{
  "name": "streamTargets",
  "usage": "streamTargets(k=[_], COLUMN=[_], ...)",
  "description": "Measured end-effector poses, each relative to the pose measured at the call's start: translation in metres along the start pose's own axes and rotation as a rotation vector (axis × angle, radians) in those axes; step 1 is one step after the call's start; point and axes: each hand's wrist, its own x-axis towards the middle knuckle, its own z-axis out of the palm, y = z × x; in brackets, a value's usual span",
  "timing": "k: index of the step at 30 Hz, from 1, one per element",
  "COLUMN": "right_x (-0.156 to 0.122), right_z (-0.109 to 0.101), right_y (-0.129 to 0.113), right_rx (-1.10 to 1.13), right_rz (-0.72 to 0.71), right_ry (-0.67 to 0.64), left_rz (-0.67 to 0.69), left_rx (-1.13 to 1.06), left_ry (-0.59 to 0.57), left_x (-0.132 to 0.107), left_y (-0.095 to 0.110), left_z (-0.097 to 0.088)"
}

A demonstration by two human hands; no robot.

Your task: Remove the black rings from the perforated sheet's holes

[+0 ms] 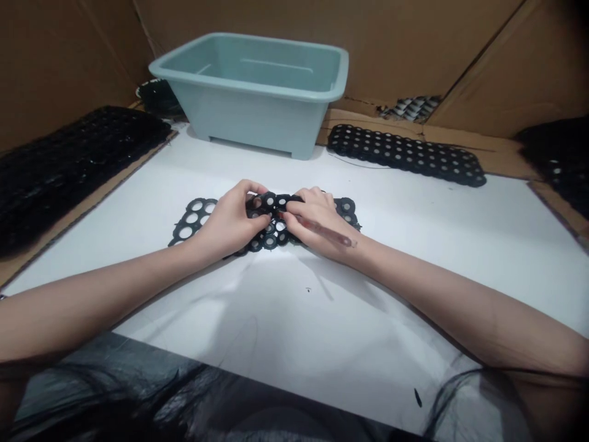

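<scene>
A black perforated panel (270, 240), made of joined rings, lies across the middle of the white board. My left hand (232, 215) grips its middle part, fingers behind the far edge and thumb on the near face. Close beside it, my right hand (317, 218) holds a slim tool with a reddish, clear handle (329, 233), its tip at the rings between both thumbs. The tip itself is too small to make out. Parts of the panel are hidden under both hands.
A pale blue-green tub (257, 116) stands behind the panel. Another black ring panel (405, 153) lies at the back right. Stacked black panels (78, 159) line the left side, with more dark material (561, 159) at far right. Cardboard walls (414, 49) enclose the white board (276, 344).
</scene>
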Motion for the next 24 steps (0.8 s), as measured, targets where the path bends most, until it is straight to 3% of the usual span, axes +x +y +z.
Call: streamTargets(k=[4,7,17,24], right_x=[0.000,0.001,0.004,0.001], right_z=[0.003,0.002,-0.013,-0.010], right_y=[-0.003,-0.001,0.003,0.000], right_rx=[-0.040,-0.007,0.303,0.216], right_rz=[-0.007,-0.006,0.077,0.062], right_ry=[0.014,0.015,-0.096,-0.039], left_rz=[-0.031,0.039,0.209,0.270], left_rx=[-0.017,0.024,0.453,0.407], left_ry=[-0.073,-0.142,-0.237,-0.409], left_x=[-0.005,-0.003,0.011,0.013], left_y=[0.005,0.000,-0.012,-0.007], left_z=[0.000,-0.003,-0.020,-0.028])
